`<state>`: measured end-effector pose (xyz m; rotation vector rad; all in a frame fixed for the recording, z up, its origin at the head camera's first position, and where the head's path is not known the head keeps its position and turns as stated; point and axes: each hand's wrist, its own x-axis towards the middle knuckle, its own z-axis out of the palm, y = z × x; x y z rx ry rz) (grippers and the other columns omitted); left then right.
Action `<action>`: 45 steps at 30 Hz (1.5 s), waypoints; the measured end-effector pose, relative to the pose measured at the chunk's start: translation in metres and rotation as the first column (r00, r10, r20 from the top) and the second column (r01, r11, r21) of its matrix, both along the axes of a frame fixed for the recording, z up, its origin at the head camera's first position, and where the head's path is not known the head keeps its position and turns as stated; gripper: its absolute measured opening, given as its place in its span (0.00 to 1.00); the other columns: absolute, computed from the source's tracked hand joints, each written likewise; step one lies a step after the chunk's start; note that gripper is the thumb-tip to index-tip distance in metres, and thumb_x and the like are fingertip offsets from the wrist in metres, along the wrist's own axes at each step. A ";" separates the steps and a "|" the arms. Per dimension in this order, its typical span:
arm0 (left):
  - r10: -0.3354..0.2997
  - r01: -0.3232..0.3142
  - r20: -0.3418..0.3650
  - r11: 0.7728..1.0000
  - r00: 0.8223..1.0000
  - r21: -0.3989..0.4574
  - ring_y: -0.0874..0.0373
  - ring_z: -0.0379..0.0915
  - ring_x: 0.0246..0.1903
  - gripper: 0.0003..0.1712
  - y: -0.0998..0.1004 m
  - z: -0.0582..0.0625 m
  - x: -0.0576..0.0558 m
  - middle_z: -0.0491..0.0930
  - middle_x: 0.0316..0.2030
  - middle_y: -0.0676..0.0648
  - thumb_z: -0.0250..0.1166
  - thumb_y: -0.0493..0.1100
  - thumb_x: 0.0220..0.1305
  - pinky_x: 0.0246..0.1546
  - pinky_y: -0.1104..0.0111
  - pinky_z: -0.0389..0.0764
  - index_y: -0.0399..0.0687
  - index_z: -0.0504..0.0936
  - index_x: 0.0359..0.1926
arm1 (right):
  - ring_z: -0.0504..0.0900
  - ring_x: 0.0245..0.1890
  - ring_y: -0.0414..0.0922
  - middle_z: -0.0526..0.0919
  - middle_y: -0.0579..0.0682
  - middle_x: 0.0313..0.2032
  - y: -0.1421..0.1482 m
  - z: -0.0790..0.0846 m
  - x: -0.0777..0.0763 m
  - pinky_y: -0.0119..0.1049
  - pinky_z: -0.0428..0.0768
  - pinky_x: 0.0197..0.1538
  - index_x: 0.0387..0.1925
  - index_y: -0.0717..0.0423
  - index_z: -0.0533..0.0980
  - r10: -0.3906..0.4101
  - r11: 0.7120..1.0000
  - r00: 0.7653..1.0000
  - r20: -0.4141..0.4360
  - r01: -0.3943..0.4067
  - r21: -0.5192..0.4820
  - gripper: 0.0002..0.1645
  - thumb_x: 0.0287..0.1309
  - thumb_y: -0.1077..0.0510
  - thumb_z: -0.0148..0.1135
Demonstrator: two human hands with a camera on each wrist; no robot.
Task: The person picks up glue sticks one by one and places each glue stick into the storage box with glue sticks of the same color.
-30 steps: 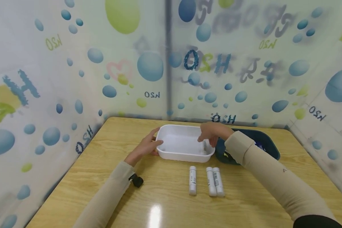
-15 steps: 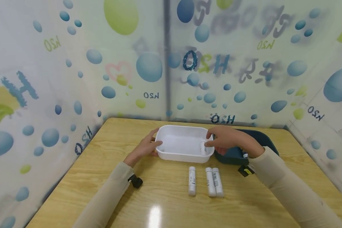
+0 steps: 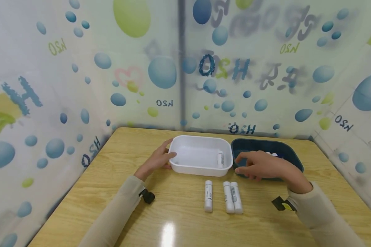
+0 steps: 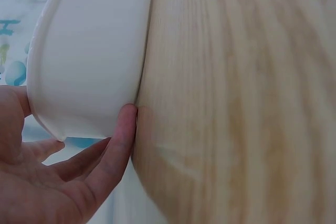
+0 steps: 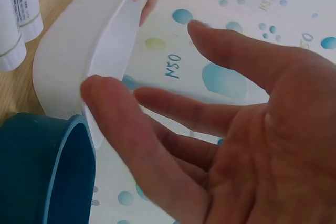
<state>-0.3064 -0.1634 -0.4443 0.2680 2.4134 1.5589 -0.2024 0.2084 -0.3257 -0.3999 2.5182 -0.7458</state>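
The white tubes appear light and smooth-skinned; in judgement they would slide or roll easily and give slightly under a firm squeeze. Their contents cannot be determined. The sound hold is a thumb-and-finger pinch across the middle of the barrel. The white tub [image 3: 201, 170] looks light, stiff and slick, best held by its rim.

A single tube [image 3: 208, 196] lies on the table [image 3: 126, 154] between the hands, nearer the person than either. Two more, a left-hand tube [image 3: 228, 197] and its neighbour [image 3: 236, 198], lie side by side, just nearer the person than the right fingertips. A fourth tube [image 3: 220, 160] rests inside the white tub, left of the right hand.

Left hand [image 3: 157, 158]: pinches the tub's left end, thumb at the rim, fingers against the outside. Right hand [image 3: 261, 164]: holds nothing, fingers loosely spread over the dark tub [image 3: 281, 147], whose contents it partly hides.
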 end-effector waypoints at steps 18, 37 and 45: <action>-0.012 0.011 0.021 0.999 1.000 0.046 0.45 0.83 0.46 0.41 -0.001 -0.005 -0.002 0.68 0.66 0.28 0.59 0.46 0.77 0.34 0.60 0.91 0.60 0.50 0.83 | 0.83 0.38 0.50 0.83 0.58 0.41 0.003 -0.035 0.009 0.42 0.89 0.37 0.66 0.61 0.70 -0.020 0.992 0.992 0.126 0.035 -0.119 0.35 0.67 0.46 0.68; 0.004 -0.005 0.024 1.000 1.000 0.023 0.42 0.81 0.52 0.42 0.000 -0.003 -0.001 0.69 0.67 0.30 0.60 0.47 0.76 0.36 0.60 0.91 0.63 0.50 0.82 | 0.83 0.34 0.49 0.82 0.55 0.37 -0.002 -0.063 0.002 0.43 0.88 0.36 0.66 0.55 0.70 -0.043 0.997 0.981 0.192 0.054 -0.050 0.32 0.66 0.49 0.69; 0.002 -0.002 0.018 1.000 1.000 0.017 0.43 0.81 0.51 0.42 0.000 -0.004 -0.002 0.69 0.67 0.30 0.60 0.47 0.76 0.35 0.61 0.91 0.63 0.50 0.82 | 0.82 0.35 0.49 0.82 0.53 0.39 -0.004 -0.072 -0.002 0.44 0.89 0.39 0.64 0.52 0.71 -0.032 0.999 0.980 0.197 0.039 -0.030 0.31 0.62 0.53 0.73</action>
